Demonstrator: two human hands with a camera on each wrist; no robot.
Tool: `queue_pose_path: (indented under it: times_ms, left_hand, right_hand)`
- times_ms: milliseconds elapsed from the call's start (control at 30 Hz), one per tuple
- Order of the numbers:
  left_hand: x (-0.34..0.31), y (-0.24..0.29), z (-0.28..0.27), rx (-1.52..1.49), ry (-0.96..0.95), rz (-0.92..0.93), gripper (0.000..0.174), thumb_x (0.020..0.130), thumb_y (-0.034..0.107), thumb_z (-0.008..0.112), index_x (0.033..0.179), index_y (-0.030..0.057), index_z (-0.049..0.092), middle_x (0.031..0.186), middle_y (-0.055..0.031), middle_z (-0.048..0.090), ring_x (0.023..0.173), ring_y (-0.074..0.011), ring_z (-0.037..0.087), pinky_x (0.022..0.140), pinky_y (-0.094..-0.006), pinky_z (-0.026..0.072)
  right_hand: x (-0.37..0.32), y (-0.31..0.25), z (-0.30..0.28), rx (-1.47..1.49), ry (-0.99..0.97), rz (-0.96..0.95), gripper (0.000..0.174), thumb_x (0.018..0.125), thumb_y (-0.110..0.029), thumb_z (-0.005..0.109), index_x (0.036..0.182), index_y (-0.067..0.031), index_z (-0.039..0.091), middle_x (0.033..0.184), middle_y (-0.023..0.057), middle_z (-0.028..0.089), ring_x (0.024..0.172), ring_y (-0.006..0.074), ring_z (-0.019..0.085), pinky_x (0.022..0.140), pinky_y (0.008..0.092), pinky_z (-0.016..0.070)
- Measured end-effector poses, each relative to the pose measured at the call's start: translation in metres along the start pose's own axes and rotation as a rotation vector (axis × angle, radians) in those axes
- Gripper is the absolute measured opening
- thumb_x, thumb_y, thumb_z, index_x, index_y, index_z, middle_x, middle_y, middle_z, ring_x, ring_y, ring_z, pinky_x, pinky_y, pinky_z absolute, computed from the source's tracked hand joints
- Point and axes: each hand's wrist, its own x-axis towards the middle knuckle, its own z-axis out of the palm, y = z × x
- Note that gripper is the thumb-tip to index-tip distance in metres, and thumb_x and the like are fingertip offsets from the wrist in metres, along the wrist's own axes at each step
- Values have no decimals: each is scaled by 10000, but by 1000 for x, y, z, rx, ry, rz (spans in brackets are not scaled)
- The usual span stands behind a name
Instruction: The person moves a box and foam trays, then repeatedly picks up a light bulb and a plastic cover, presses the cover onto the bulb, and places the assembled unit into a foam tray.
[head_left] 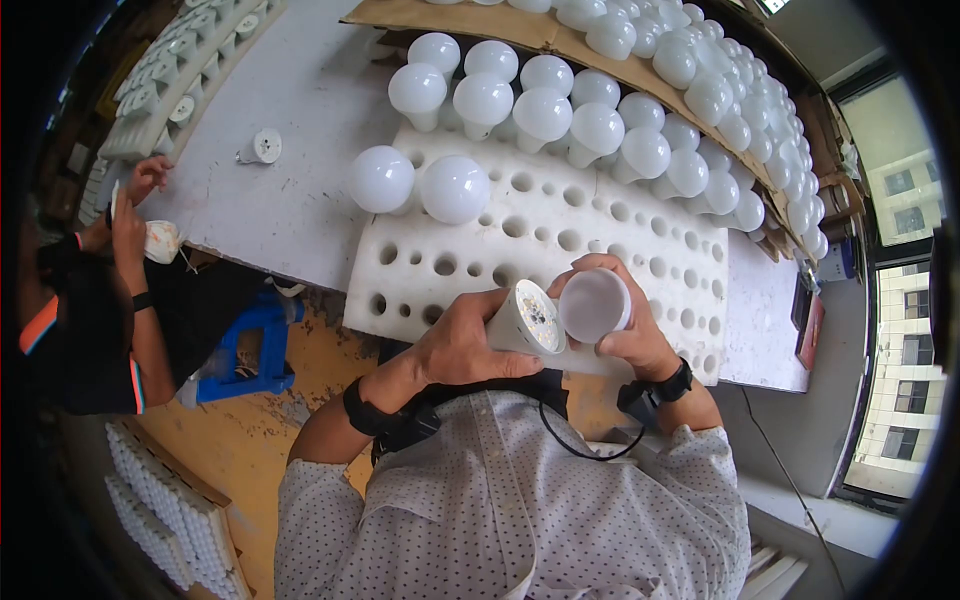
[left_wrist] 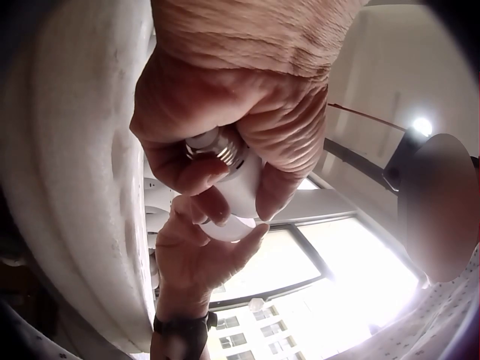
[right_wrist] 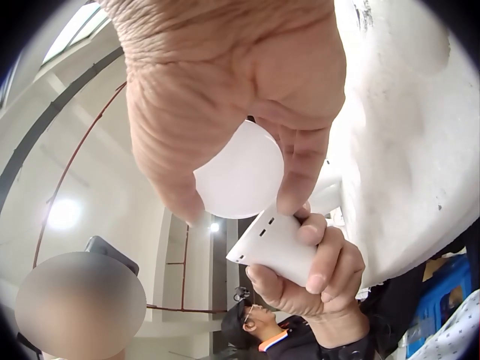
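My left hand (head_left: pixel 455 338) grips a white LED bulb base (head_left: pixel 532 318) with its round circuit board facing up and to the right. In the left wrist view, the base's metal screw cap (left_wrist: pixel 217 147) shows between the curled fingers. My right hand (head_left: pixel 645 338) holds a hollow white bulb cover (head_left: pixel 595 306), its open mouth turned towards me. The cover's rim is close beside the board's edge. In the right wrist view, thumb and fingers curve around the cover (right_wrist: pixel 244 174), and slots show in the side of the base (right_wrist: pixel 279 244).
Under my hands lies a white foam tray (head_left: pixel 480 245) with rows of holes. Finished-looking bulbs (head_left: pixel 543 115) stand along its far side, two (head_left: pixel 455 188) nearer. More bulbs (head_left: pixel 690 65) fill a cardboard-edged stack behind. A loose base (head_left: pixel 266 146) lies left; another person's hands (head_left: pixel 130 225) work there.
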Motion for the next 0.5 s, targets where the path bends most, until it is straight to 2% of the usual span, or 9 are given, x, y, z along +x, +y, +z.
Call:
queue_pose_path:
  times_ms: [67,100,167,200,267,300,500]
  left_hand:
    - [0,0,0,25,11,17,440,661,211,757,982,-20,563,899,-81,612,834,-129,562,758,-280,450]
    - [0,1,-2,24,12,16,440,661,211,757,982,-20,563,899,-81,612,834,-129,562,758,-280,450]
    - [-1,9,-6,217,-43,-141,522,619,202,776,1029,-37,560,934,-102,623,865,-138,569,784,-278,444]
    - [-2,12,-6,214,-45,-147,522,619,202,776,1029,-37,560,934,-102,623,865,-138,569,784,-278,444]
    - [-1,18,-5,373,-50,-199,513,591,217,789,985,-37,582,888,-122,634,817,-154,594,741,-282,465]
    - [-1,18,-5,373,-51,-199,513,591,217,789,985,-37,582,888,-122,634,817,-154,594,741,-282,465]
    - [-3,14,-6,409,-69,-214,557,572,253,806,994,-42,593,887,-144,644,815,-176,611,741,-290,477]
  right_hand:
    - [3,2,-3,-181,-45,-90,738,610,-234,780,1210,-73,382,1116,110,526,981,195,546,811,348,485]
    - [3,0,-3,-180,-46,-88,738,610,-234,780,1210,-73,382,1116,110,526,981,195,546,811,348,485]
    - [3,-9,-1,-637,-157,-149,758,611,-251,793,1221,-60,384,1112,104,527,986,229,554,849,369,449]
    - [2,-12,4,-631,-155,-144,758,611,-251,793,1221,-60,384,1112,104,527,986,229,554,849,369,449]
    - [3,-21,15,-984,-233,-127,807,616,-287,797,1251,-50,359,1086,125,520,971,292,559,821,380,454]
    - [2,-21,18,-1026,-257,-63,859,609,-318,797,1276,-42,332,1058,162,505,958,350,547,804,394,456]
    - [5,-16,26,-1069,-289,55,848,627,-293,784,1280,-29,310,1055,182,493,947,352,549,796,411,459]
